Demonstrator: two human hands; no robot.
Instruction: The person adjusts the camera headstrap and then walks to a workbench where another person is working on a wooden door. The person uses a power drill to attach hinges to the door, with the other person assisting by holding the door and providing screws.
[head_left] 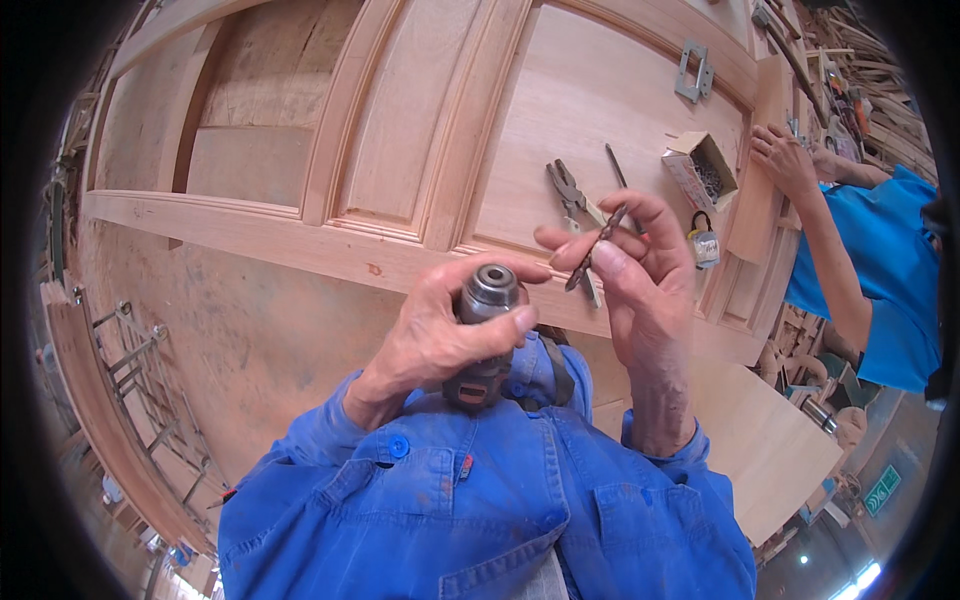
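My left hand [415,330] is wrapped round the front of a power drill [489,292], whose round metal nose points up and has no bit in it. The drill's body is partly hidden by my fingers and rests close to my chest. To its right, my right hand [650,285] pinches a dark, spiral drill bit [603,240] between thumb and fingers, held at a slant and apart from the drill. Both hands are above the near edge of a panelled wooden door [380,250]. Pliers [565,185] lie on the door just beyond my right hand.
On the door lie a thin dark rod-like tool [615,165], an open box of screws [690,160], a tape measure [705,248] and a metal plate [692,72]. A co-worker's hand [783,155] rests on a wooden piece at right. A metal rack [150,340] stands left.
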